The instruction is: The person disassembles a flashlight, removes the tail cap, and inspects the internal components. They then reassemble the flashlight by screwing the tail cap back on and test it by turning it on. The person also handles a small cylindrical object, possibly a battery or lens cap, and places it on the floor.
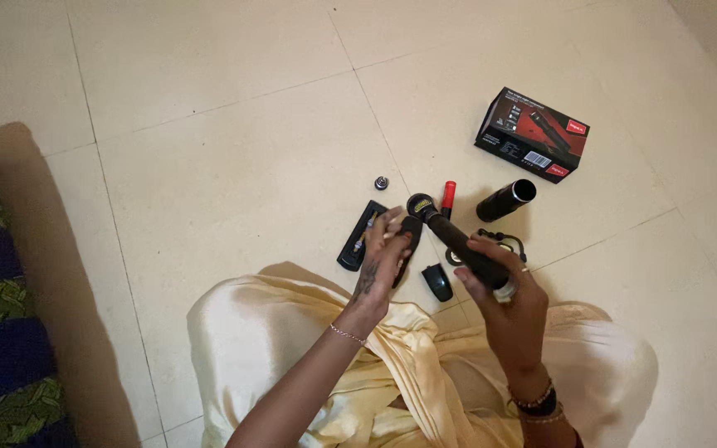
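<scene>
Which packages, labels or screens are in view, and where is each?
Cardboard box: on the floor tiles, upper right, beyond the loose black tube; rectangular, black and red, with a product picture and a white barcode label on its side.
No screens or signs in view.

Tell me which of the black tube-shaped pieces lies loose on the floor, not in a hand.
The short black tube with the silver rim, lying beside the black-and-red box. The longer black body is held by the right hand.
</scene>
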